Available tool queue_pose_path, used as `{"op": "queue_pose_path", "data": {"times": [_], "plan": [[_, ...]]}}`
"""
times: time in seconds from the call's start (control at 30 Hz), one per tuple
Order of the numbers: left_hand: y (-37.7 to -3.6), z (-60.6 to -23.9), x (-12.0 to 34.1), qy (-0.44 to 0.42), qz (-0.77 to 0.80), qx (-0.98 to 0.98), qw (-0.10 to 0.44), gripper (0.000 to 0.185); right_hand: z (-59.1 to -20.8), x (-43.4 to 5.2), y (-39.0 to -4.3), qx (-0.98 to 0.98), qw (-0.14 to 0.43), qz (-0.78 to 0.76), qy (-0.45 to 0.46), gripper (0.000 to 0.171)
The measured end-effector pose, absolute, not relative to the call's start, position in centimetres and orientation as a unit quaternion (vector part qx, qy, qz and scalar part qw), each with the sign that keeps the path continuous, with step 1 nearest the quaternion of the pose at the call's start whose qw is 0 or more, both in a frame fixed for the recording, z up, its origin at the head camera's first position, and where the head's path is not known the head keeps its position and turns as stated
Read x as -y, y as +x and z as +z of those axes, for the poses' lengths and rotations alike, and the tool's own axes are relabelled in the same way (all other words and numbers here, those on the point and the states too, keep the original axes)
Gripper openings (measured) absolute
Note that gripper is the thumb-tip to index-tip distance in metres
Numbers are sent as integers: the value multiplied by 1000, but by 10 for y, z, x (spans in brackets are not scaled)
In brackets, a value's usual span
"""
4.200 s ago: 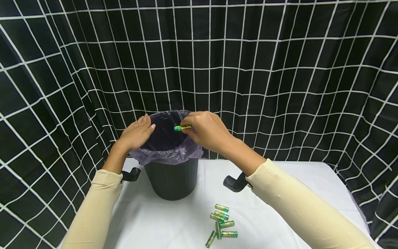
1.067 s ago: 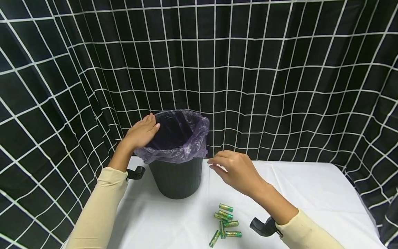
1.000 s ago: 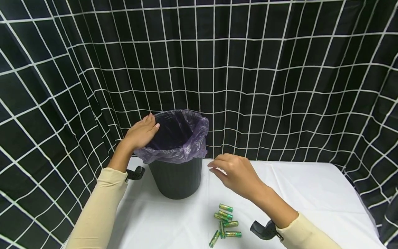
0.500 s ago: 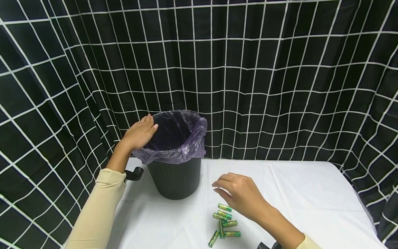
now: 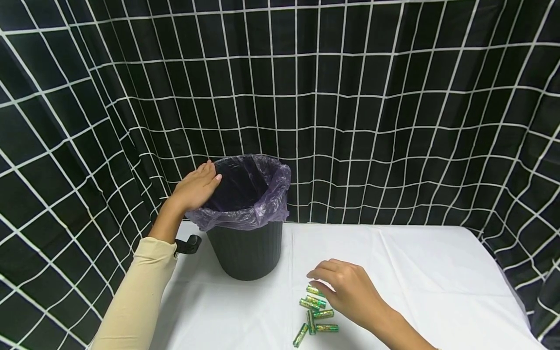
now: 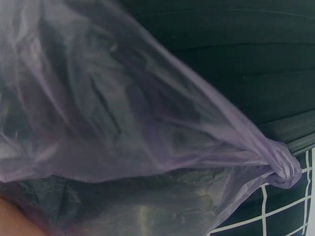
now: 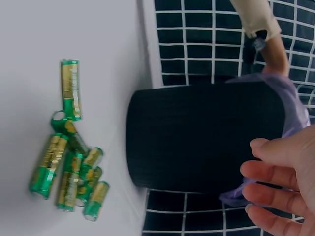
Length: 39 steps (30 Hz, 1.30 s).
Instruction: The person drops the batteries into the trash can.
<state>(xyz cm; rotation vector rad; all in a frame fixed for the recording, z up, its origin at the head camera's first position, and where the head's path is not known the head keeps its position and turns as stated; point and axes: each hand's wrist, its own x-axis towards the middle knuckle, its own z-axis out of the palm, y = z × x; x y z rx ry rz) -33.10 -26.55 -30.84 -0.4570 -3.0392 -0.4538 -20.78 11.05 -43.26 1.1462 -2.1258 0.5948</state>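
Observation:
My left hand [image 5: 197, 187] rests on the left rim of a dark bin [image 5: 247, 255], fingers extended. A thin purple bag [image 5: 238, 219] lines the bin and folds over its rim. In the left wrist view the purple bag [image 6: 88, 137] fills much of the frame, with a bit of hand at the lower left corner. Just above several green-and-gold batteries [image 5: 326, 328] hovers my right hand [image 5: 347, 287], its fingers loosely bent around nothing. The right wrist view shows those batteries [image 7: 71, 182] loosely grouped, some touching. The bin's bottom inside is hidden.
A white cloth [image 5: 407, 272] covers the table. Behind it and at the sides hangs a black curtain [image 5: 367, 112] with a white grid. A black strap mount [image 5: 189, 244] sits at the left wrist.
Earlier my right hand held a battery over the bin's mouth; that battery is out of sight now. The hand has come away and down to the batteries. The left hand stays on the rim.

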Motion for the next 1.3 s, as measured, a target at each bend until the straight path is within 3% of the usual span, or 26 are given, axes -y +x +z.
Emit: {"op": "queue_pose_path", "data": {"times": [1.3], "plan": [[-332,-309,266,-139,-144,980,17,65,-516,-142,-186,837,223,310,391,13]]}}
